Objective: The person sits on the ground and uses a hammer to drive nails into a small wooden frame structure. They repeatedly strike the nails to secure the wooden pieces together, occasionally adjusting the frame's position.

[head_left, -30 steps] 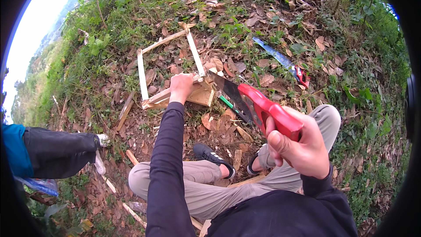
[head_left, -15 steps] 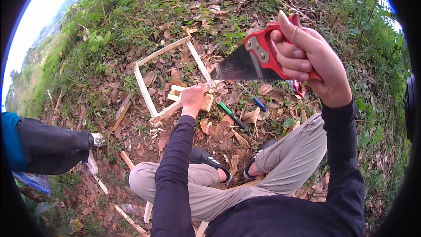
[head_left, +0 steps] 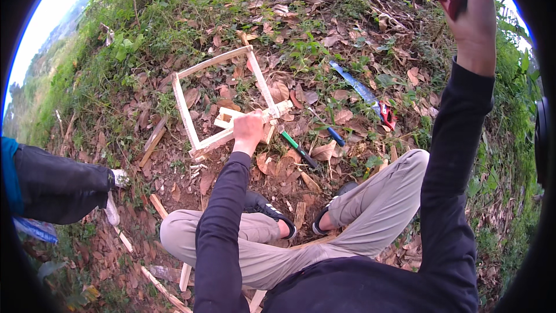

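My right hand (head_left: pixel 474 20) is raised high at the upper right, fingers wrapped round the red handle of a handsaw (head_left: pixel 456 4). Most of the saw's blade lies out of view past the top edge. On the ground in front of me rests a four-sided frame of thin wooden strips (head_left: pixel 186 110). My left hand (head_left: pixel 248 130) is closed on the frame's near strip, close to its right corner. Small pieces of pale wood (head_left: pixel 227 117) sit under and beside that hand. What lies directly beneath my fingers is hidden.
Right of the frame lie a tool with a green-and-black handle (head_left: pixel 299 149), a blue-handled tool (head_left: pixel 336 137) and a second saw (head_left: pixel 360 88) with a blue-covered blade. Another person's dark-trousered leg (head_left: pixel 63 182) is at left. Wood offcuts (head_left: pixel 153 142) and dry leaves are scattered about.
My right hand has lifted the handsaw up and away from the frame, uncovering the second saw on the ground. My left hand keeps its hold on the strip.
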